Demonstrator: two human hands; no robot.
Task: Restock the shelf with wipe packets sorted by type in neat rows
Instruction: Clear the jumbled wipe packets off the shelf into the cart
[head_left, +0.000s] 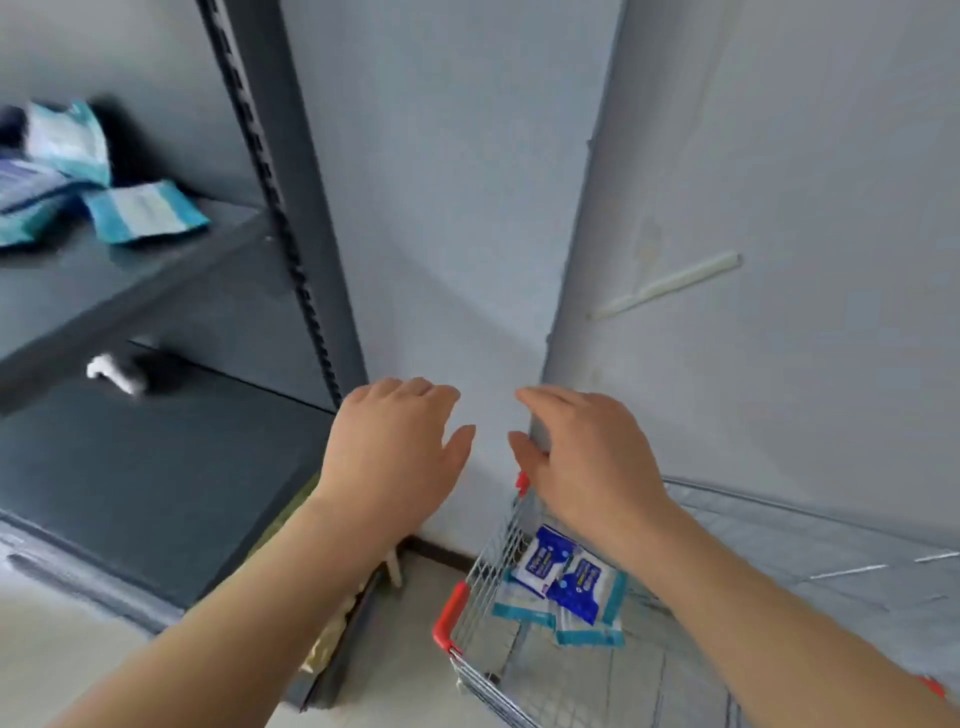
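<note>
Packets (145, 210) on the shelf (130, 283) are blurred (some cut off at left), print unreadable.

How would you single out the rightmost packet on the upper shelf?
On the left stands a dark grey shelving unit; its upper shelf holds a loose cluster of wipe packets. The target is the teal packet with a pale centre panel, flat at the cluster's right end, nearest the slotted upright. Its neighbours overlap or lean; it lies mostly apart.

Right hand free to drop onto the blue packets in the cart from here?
Probably yes. The right hand is open and holds nothing, the cart is open-topped, and the blue packets lie uncovered just below the wrist.
</note>
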